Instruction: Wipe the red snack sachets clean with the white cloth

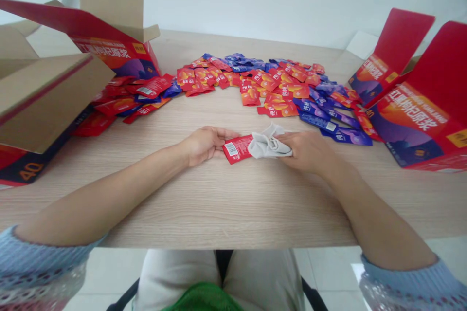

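A red sachet (237, 149) with a white barcode lies flat near the middle of the table. My left hand (207, 145) grips its left end between thumb and fingers. In my right hand (304, 150) is a bunched light grey cloth (269, 142), which covers the sachet's right end. The fingertips of my right hand are partly hidden by the cloth. Beyond my hands spreads a pile of red and orange sachets (270, 80) mixed with purple-blue sachets (317, 109).
On the left stand two open cartons, a nearer one (22, 162) and a farther one (116, 55), with a heap of red sachets (116, 106) beside them. Two red boxes, one nearer (423, 116) and one farther (375, 72), stand open on the right. The table (226, 209) ends just before my lap.
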`<action>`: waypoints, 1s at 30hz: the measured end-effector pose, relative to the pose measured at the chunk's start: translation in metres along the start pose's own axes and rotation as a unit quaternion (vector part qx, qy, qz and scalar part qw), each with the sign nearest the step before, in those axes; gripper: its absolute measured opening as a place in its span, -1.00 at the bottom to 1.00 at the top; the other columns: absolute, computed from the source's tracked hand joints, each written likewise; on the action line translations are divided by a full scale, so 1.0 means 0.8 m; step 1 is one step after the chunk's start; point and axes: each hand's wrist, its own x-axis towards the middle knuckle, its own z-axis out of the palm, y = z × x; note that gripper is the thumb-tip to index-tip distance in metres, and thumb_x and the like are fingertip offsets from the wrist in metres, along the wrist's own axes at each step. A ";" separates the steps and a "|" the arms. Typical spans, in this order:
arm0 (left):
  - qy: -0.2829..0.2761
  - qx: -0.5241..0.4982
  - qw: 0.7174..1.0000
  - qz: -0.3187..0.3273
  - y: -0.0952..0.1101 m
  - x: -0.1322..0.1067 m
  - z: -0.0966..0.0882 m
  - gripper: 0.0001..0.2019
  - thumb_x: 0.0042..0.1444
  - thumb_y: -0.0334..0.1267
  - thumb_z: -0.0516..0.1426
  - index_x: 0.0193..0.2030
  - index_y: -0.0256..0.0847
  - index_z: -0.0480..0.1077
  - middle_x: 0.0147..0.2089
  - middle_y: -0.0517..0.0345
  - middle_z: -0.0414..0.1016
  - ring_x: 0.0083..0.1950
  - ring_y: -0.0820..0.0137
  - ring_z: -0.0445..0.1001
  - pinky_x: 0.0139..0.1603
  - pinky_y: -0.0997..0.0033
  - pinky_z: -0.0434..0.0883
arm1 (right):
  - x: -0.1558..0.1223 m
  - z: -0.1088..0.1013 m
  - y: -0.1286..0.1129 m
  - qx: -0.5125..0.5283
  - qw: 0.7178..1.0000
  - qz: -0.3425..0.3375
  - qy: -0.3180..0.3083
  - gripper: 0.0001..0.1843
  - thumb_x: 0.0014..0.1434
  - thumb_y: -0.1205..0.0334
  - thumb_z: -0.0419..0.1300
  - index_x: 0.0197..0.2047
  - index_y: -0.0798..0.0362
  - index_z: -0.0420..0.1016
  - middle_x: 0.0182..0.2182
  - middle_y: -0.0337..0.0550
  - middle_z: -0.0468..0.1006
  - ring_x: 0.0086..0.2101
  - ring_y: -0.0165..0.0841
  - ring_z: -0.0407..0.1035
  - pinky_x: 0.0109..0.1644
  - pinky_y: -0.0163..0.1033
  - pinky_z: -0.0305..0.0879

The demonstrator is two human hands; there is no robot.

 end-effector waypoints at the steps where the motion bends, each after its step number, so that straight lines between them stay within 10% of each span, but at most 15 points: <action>1: -0.001 -0.002 1.000 -0.001 0.000 0.001 -0.001 -0.57 -0.01 -0.69 0.04 0.00 -0.48 0.48 -0.14 -0.19 0.61 -0.24 0.29 0.61 -0.19 0.36 0.55 | 0.000 0.000 0.005 -0.027 0.999 0.029 -0.006 -0.65 0.17 0.12 0.12 -0.02 -0.01 0.57 -0.14 -0.05 0.64 -0.19 -0.12 0.52 -0.23 -0.18 0.32; 9: 0.019 0.010 1.000 -0.002 -0.002 0.005 -0.001 -0.62 0.07 -0.70 -0.02 -0.05 -0.50 0.49 -0.22 -0.19 0.61 -0.33 0.34 0.61 -0.28 0.41 0.54 | -0.003 0.005 0.041 -0.085 0.974 0.212 0.005 -0.34 0.22 -0.26 -0.07 -0.32 0.12 0.61 -0.44 0.15 0.60 -0.40 -0.07 0.49 -0.44 -0.18 0.12; 15: 0.033 -0.011 0.999 0.003 -0.003 0.003 0.005 -0.63 0.01 -0.70 -0.01 -0.11 -0.48 0.50 -0.29 -0.14 0.61 -0.38 0.37 0.59 -0.32 0.41 0.54 | 0.007 0.028 0.011 0.071 0.960 0.232 0.137 -0.49 0.28 -0.06 -0.05 -0.13 0.13 0.58 -0.30 0.09 0.64 -0.29 -0.06 0.53 -0.31 -0.13 0.30; 21: 0.067 0.000 0.998 0.018 -0.007 0.008 0.017 -0.62 -0.14 -0.67 -0.02 -0.28 -0.42 0.55 -0.45 -0.03 0.58 -0.54 0.37 0.52 -0.53 0.48 0.46 | 0.024 0.051 -0.078 0.132 0.981 -0.035 0.141 -0.42 0.19 0.22 0.08 0.26 0.24 0.29 0.23 0.09 0.33 0.22 -0.16 0.22 0.30 -0.05 0.12; 30: 0.051 -0.028 0.998 0.018 -0.012 0.010 0.012 -0.54 -0.26 -0.69 -0.04 -0.26 -0.39 0.55 -0.43 0.00 0.59 -0.48 0.32 0.54 -0.52 0.48 0.43 | 0.026 0.040 -0.094 0.207 0.943 -0.254 0.060 -0.42 0.23 0.17 0.08 0.31 0.06 0.22 0.30 -0.13 0.23 0.33 -0.24 -0.04 0.40 0.01 -0.13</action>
